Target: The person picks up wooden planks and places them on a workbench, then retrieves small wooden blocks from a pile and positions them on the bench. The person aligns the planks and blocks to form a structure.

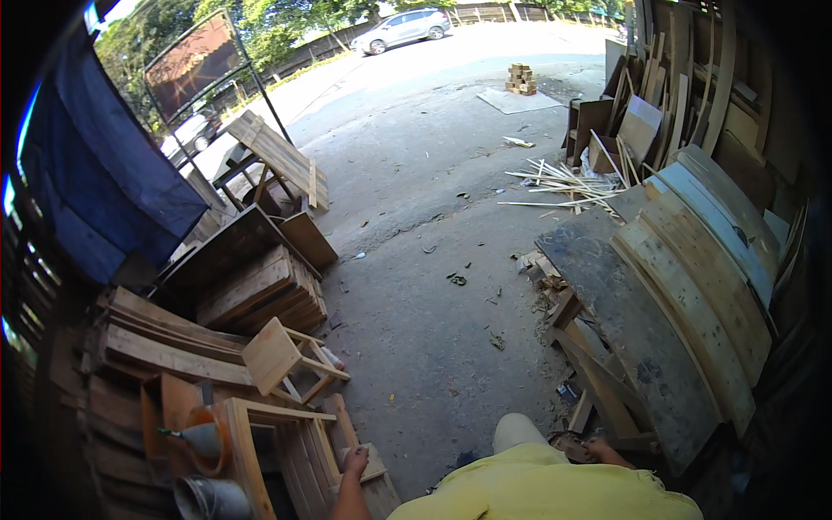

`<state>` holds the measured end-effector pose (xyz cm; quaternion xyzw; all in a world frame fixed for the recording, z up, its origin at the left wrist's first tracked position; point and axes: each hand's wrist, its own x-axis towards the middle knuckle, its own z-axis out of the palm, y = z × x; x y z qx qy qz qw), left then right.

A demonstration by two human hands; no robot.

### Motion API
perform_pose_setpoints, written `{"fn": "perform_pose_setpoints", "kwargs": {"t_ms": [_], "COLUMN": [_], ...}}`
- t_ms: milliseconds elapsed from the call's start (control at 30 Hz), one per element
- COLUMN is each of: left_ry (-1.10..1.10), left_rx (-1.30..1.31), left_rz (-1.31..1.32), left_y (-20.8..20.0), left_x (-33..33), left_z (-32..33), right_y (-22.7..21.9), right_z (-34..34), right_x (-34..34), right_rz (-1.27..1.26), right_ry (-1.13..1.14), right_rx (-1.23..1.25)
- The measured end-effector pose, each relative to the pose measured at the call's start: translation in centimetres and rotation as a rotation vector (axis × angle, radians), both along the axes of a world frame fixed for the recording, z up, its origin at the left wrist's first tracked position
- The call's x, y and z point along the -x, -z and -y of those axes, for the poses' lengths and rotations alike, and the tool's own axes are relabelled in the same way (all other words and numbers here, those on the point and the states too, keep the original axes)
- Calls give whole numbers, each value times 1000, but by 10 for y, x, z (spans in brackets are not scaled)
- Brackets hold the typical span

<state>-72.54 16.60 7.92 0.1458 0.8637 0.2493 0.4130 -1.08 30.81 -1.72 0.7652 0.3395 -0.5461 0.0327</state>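
Note:
My left hand [356, 461] is low in the head view, its fingers curled, beside a pale wooden board [374, 496] and a slatted wooden frame [299, 464]. Whether it grips or only passes in front of the wood is unclear. On the other side of my yellow shirt [555, 490], my right hand [597, 448] hangs near a small dark brown object [570, 445] whose kind I cannot make out. Its fingers are too small and shaded to read. One light trouser leg [517, 430] shows ahead of the shirt.
A small wooden stool [279, 354] and stacked planks [260, 290] line the left. Large boards [646, 338] lean at the right, beyond them scattered thin wooden strips [572, 184]. Wooden blocks [521, 80] are piled near the road, where a silver car [403, 30] stands.

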Motion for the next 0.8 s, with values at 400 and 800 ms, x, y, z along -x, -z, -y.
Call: {"fn": "perform_pose_setpoints", "kwargs": {"t_ms": [400,800], "left_ry": [219,192], "left_rx": [137,308], "left_rz": [168,193], "left_y": [-9,-24], "left_x": [111,173], "left_z": [-413,-727], "right_y": [-58,-164], "right_z": [-390,-819], "right_x": [245,421], "right_rz": [-245,-511], "right_ry": [-310,-412], "right_rx": [18,-294]}}
